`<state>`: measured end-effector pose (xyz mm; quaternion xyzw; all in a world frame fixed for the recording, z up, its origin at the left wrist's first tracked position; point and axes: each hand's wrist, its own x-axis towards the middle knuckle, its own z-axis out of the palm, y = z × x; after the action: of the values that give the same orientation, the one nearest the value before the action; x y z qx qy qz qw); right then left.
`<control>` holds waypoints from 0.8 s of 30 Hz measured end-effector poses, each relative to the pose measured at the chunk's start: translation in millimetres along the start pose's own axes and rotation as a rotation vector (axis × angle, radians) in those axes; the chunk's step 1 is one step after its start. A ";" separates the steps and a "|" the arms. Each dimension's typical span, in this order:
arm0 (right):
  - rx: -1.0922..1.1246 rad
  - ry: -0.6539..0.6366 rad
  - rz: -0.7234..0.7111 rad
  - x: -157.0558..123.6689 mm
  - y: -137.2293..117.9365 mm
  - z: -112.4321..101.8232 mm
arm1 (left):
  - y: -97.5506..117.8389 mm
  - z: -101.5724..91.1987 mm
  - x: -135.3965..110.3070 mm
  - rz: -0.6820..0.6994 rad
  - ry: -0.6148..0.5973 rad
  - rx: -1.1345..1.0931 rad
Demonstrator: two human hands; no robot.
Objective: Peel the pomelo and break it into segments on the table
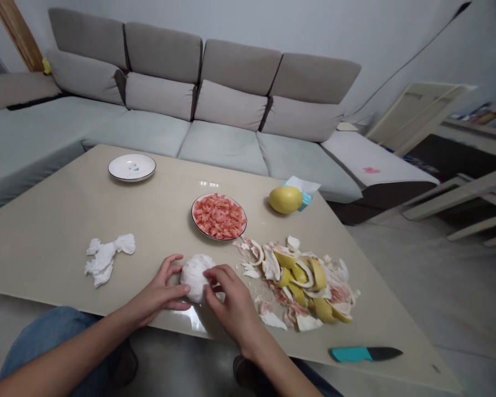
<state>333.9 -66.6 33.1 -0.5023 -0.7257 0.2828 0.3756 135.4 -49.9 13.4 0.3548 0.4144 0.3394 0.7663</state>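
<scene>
A peeled white pomelo [194, 273] rests on the beige table [66, 220] near its front edge. My left hand [161, 289] cups it from the left with curled fingers. My right hand [231, 300] grips it from the right, fingertips pressed on its skin. Just right of my hands lies a heap of yellow and white pomelo peel [306, 284]. Behind the fruit stands a plate of pink pomelo pieces [219, 216].
A whole yellow pomelo [285, 199] sits by a tissue pack [303, 190] at the back right. An empty white plate [131, 167] is at the back left, crumpled tissue [106, 257] at the left, a teal-handled knife [366, 353] at the front right. A grey sofa [215, 127] stands behind.
</scene>
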 end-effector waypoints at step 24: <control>0.075 -0.048 0.113 -9.4 6.1 11.6 | 10.7 -7.6 -0.4 -0.098 -0.019 0.203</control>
<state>329.5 -73.7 19.4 -0.5212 -0.6940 0.3424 0.3599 126.1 -42.7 19.3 0.4131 0.4561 0.2543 0.7461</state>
